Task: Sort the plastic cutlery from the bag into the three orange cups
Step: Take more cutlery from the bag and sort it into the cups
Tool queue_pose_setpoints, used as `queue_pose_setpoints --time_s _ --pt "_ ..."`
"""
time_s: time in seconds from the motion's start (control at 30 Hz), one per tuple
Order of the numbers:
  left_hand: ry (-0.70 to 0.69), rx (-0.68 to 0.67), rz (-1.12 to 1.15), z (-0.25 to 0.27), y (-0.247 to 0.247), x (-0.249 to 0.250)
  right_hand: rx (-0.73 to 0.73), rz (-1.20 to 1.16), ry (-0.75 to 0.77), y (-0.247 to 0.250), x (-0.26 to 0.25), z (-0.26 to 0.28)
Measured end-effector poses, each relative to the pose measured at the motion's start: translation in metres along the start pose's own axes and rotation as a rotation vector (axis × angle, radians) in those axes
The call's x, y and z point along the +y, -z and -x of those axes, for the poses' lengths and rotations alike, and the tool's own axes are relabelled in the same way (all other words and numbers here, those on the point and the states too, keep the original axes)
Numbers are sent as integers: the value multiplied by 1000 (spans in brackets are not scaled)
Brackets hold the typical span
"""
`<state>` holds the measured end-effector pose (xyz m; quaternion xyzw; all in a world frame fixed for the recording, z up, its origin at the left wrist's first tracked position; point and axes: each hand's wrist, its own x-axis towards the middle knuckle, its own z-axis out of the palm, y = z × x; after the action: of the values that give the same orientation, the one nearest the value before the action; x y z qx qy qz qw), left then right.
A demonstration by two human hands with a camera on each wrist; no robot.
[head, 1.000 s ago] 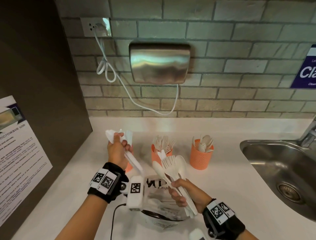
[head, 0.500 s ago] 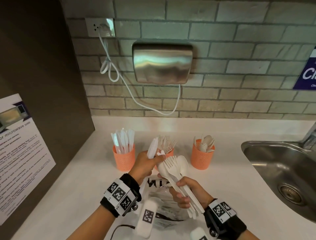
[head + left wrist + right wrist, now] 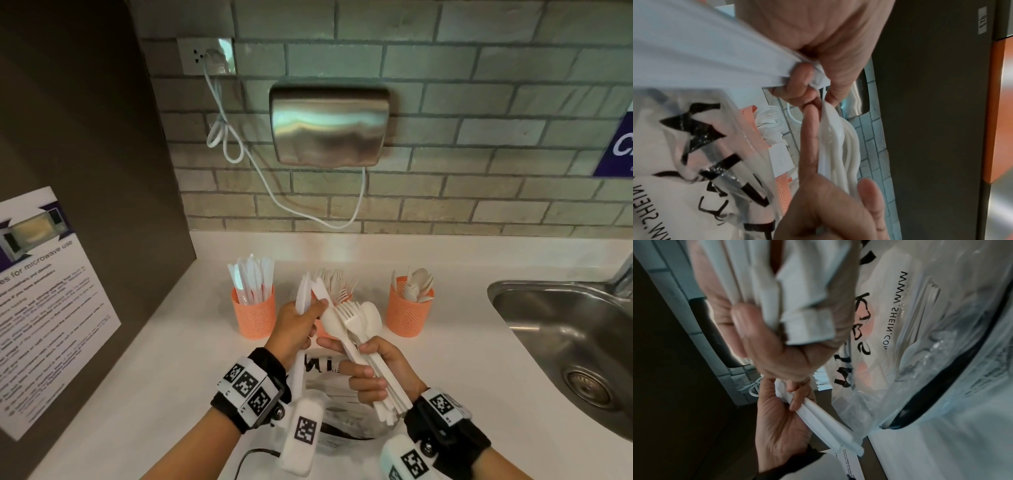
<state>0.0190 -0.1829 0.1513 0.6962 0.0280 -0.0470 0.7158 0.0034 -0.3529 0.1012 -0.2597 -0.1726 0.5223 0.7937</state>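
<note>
My right hand (image 3: 368, 363) grips a bundle of white forks and spoons (image 3: 356, 320) by the handles above the clear printed bag (image 3: 329, 397). Just left of the bundle, my left hand (image 3: 305, 322) pinches two white knives (image 3: 303, 296). In the left wrist view the knives (image 3: 694, 56) run under the curled left fingers (image 3: 803, 78). In the right wrist view the bundle's handles (image 3: 797, 296) sit in my right fist. Three orange cups stand behind: the left cup (image 3: 255, 317) holds knives, the middle cup (image 3: 322, 330), half hidden, holds forks, the right cup (image 3: 409, 317) holds spoons.
A steel sink (image 3: 565, 335) is sunk into the white counter (image 3: 171, 359) at the right. A dark panel with a paper notice (image 3: 44, 301) bounds the left. A metal dryer (image 3: 329, 126) and its white cable (image 3: 253, 164) hang on the brick wall behind the cups.
My left hand left knives in the left cup, swung right to the bundle and now holds two knives drawn from it. The right hand stayed put with the bundle.
</note>
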Motion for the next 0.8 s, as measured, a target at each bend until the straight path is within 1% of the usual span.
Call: queue_pose_setpoints --time_s 0.07,0.13,0.23,0.33,0.4,0.5,0.6,0.67,0.73,0.8 --pt "15 8 -16 0 0 0 -10 5 -7 0 1 -1" --pt "17 17 14 1 -2 1 -21 19 -12 -1 1 -2" --pt "13 23 85 2 -3 4 31 80 -6 -4 -1 -4" --pt "0 -12 64 1 -3 5 149 137 13 -10 -2 -1" --pt "-7 -25 55 0 -4 6 296 216 26 -18 -2 -1" --pt "-40 30 105 -4 -2 8 536 472 60 -31 -1 -2" --pt "-50 115 193 -12 5 13 710 756 73 -38 2 -3" --pt "-50 200 256 -16 11 18 760 928 91 -41 4 -4" --pt "-44 295 352 -20 18 21 759 1084 106 -46 5 -4" --pt "-9 356 512 -25 25 19 780 1278 77 -49 4 -4"
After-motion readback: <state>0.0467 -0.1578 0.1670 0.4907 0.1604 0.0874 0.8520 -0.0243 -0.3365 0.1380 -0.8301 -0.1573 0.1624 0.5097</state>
